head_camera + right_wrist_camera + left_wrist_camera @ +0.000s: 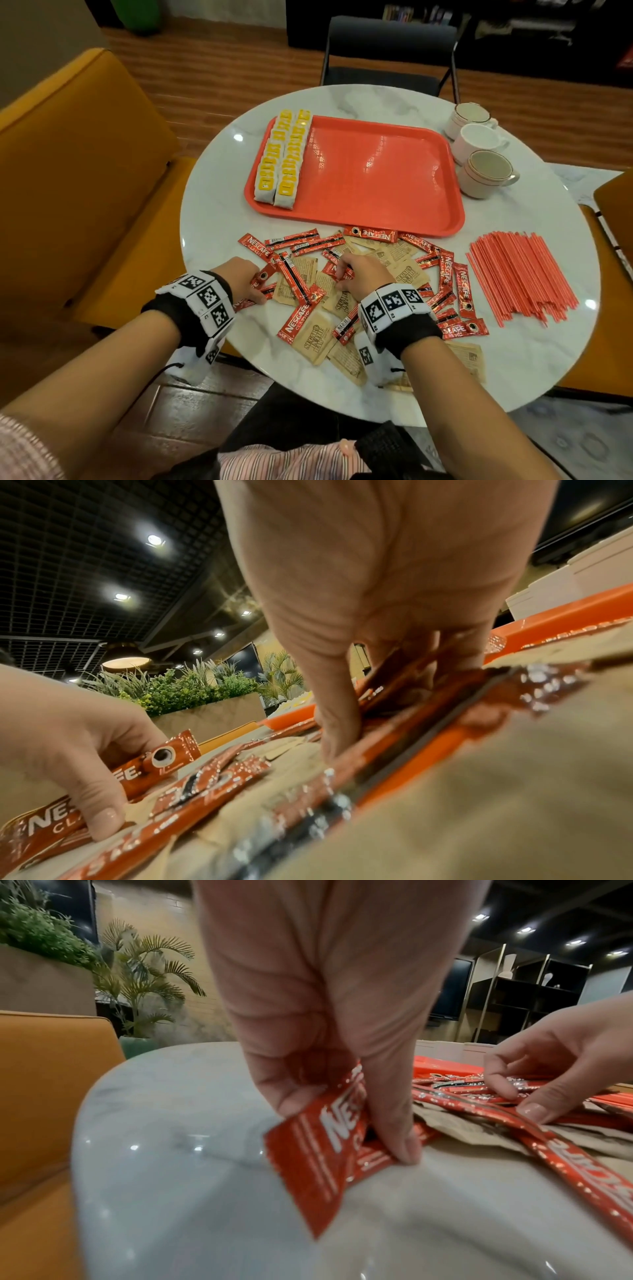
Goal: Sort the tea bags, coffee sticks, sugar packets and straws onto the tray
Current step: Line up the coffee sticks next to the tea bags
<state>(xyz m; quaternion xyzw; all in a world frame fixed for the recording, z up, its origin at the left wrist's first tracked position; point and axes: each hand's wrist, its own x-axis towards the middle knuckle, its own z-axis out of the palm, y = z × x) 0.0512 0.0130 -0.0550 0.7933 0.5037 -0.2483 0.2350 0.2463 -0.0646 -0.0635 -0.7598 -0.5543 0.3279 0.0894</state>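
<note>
Coffee sticks (pixel 308 270) lie scattered across the near half of the round bench (pixel 212 219), tangled with brown sugar packets (pixel 317 330), all of them short of the red tray (pixel 376 171). The pile sits directly under both hands, so neither has to reach. The left hand (pixel 245 279) works the pile's left edge and the right hand (pixel 359 275) its middle. The sticks point every way, some running across, some toward the tray, a few overlapping in crosses.

The left hand pinches one red stick (pixel 318 1153) between thumb and fingers; in the left wrist view the stick's long axis slopes down toward the bench, its near end free. The right hand has its fingers curled down onto a stick (pixel 394 693) in the heap, thumb pressing at the side. It appears to be pinching it, though the right wrist view is too blurred to be sure the stick is clear of its neighbours.

Each stick is a slim, glossy red foil sachet with white lettering and crimped ends. It looks light and slippery, likely to drag a sugar packet along if lifted carelessly.

Tea bags (pixel 282 161) with yellow tags already fill two rows along the tray's left side. The straws (pixel 520 274) lie in a loose sheaf to the right of the pile, near the right hand, pointing roughly toward the tray.
</note>
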